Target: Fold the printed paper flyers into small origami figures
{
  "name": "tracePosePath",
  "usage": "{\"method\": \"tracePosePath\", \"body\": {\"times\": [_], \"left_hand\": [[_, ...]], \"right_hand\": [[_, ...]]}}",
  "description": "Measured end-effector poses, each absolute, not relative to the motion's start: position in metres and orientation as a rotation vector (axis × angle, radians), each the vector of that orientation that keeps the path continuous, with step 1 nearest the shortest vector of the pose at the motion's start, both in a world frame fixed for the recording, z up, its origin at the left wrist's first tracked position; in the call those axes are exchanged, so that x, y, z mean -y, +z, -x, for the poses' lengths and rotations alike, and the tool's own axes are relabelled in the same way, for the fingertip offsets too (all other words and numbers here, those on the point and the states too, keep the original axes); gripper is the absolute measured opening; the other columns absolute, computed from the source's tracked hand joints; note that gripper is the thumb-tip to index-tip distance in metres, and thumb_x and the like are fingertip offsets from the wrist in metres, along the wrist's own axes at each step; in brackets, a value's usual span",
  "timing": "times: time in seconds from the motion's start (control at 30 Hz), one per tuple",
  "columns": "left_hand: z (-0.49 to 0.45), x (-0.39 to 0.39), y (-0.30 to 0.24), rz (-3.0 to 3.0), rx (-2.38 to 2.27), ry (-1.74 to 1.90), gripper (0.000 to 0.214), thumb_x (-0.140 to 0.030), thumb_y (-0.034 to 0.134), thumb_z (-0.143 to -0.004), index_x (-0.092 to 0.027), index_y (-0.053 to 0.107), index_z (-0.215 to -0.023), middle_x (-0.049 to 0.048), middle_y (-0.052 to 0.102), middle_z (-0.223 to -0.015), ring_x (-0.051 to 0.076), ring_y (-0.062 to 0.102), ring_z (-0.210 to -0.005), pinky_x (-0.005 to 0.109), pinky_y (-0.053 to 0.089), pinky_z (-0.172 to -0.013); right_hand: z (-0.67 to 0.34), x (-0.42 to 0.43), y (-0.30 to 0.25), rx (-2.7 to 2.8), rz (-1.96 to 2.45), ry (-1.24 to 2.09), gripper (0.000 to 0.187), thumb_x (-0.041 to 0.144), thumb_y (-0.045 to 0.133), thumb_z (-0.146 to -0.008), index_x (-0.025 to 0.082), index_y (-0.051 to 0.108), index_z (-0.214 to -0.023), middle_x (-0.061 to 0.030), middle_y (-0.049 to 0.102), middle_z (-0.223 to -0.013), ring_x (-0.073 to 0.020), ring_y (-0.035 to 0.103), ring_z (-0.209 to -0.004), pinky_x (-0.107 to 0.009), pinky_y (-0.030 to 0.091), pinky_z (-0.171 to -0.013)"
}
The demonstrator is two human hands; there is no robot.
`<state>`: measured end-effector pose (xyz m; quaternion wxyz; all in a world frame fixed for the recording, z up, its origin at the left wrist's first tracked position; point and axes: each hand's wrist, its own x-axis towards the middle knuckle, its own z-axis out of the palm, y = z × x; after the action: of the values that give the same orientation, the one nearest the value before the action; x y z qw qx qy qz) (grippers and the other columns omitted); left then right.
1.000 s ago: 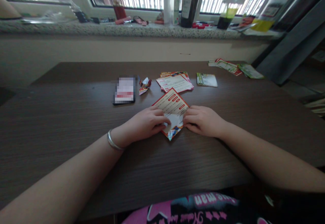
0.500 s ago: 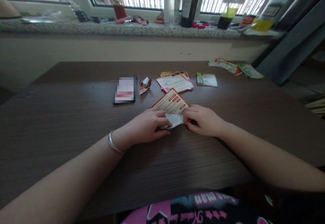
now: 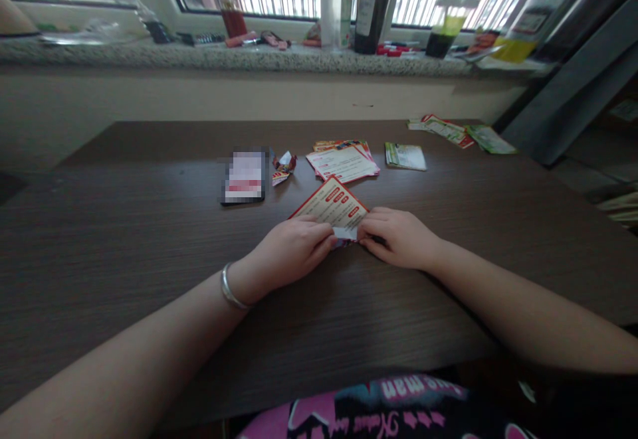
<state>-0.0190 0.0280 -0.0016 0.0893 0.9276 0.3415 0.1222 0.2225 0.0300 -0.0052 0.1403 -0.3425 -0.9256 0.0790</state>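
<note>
A printed sheet of paper [image 3: 335, 204] with a red border lies turned cornerwise between my hands. Its near edge is folded over, and a white strip shows there. My left hand [image 3: 294, 251], with a silver bangle at the wrist, is closed on the left side of that fold. On the right end of the fold, my right hand [image 3: 393, 236] pinches the paper between thumb and fingers. Behind the sheet lies a stack of similar printed sheets [image 3: 343, 162]. A crumpled or folded piece of printed paper [image 3: 284, 169] stands to the left of the stack.
A blurred-out phone-like rectangle [image 3: 244, 176] lies on the dark table [image 3: 124, 226]. To the right are a small green-and-white card stack [image 3: 405, 157] and several loose slips [image 3: 448, 130]. Bottles and a dark jug [image 3: 371, 10] crowd the stone windowsill [image 3: 174, 57].
My left hand has curled its fingers in and rolled the near edge further over, so less white shows. The sheet has shifted slightly left. My right hand has barely moved.
</note>
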Motion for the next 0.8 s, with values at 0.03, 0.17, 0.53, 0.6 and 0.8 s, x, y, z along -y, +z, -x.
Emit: {"method": "tracePosePath", "body": {"times": [0.03, 0.17, 0.53, 0.6, 0.8], "left_hand": [[0.019, -0.028, -0.002, -2.739, -1.044, 0.37, 0.029, -0.028, 0.039, -0.096, -0.016, 0.06, -0.079, 0.0053, 0.064, -0.079, 0.017, 0.058, -0.075, 0.029, 0.046, -0.069], [0.019, -0.029, -0.004, -2.656, -1.137, 0.385, 0.022, -0.03, 0.044, -0.094, -0.017, 0.059, -0.084, 0.0047, 0.064, -0.083, 0.017, 0.059, -0.078, 0.029, 0.046, -0.069], [0.022, -0.038, -0.006, -2.634, -1.293, 0.377, 0.029, -0.029, 0.043, -0.094, -0.016, 0.06, -0.074, 0.0051, 0.064, -0.075, 0.018, 0.057, -0.073, 0.031, 0.044, -0.067], [0.023, -0.039, -0.008, -2.667, -1.294, 0.378, 0.027, -0.028, 0.045, -0.093, -0.016, 0.06, -0.073, 0.0054, 0.063, -0.075, 0.018, 0.056, -0.074, 0.031, 0.044, -0.068], [0.026, -0.041, -0.011, -2.697, -1.306, 0.409, 0.018, -0.024, 0.051, -0.089, -0.015, 0.059, -0.076, 0.007, 0.058, -0.085, 0.017, 0.055, -0.075, 0.03, 0.047, -0.069]], "right_hand": [[-0.222, -0.03, -0.006, 2.662, 0.998, 0.233, 0.01, 0.022, 0.052, -0.088, 0.02, 0.062, -0.088, -0.004, 0.065, -0.086, -0.0164, 0.057, -0.082, -0.027, 0.041, -0.072], [-0.221, -0.033, -0.01, 2.601, 1.054, 0.234, 0.012, 0.026, 0.054, -0.089, 0.02, 0.064, -0.092, -0.0032, 0.065, -0.081, -0.0156, 0.057, -0.076, -0.027, 0.039, -0.069], [-0.222, -0.037, -0.017, 2.566, 0.994, 0.276, 0.014, 0.026, 0.055, -0.09, 0.02, 0.066, -0.096, -0.0043, 0.068, -0.093, -0.0172, 0.06, -0.088, -0.03, 0.045, -0.078], [-0.223, -0.039, -0.019, 2.547, 0.941, 0.275, 0.015, 0.025, 0.055, -0.09, 0.02, 0.067, -0.097, -0.0054, 0.068, -0.097, -0.0174, 0.061, -0.091, -0.031, 0.046, -0.08], [-0.223, -0.041, -0.022, 2.54, 0.86, 0.23, 0.015, 0.025, 0.057, -0.09, 0.02, 0.069, -0.097, -0.0065, 0.069, -0.101, -0.0187, 0.061, -0.093, -0.035, 0.048, -0.084]]}}
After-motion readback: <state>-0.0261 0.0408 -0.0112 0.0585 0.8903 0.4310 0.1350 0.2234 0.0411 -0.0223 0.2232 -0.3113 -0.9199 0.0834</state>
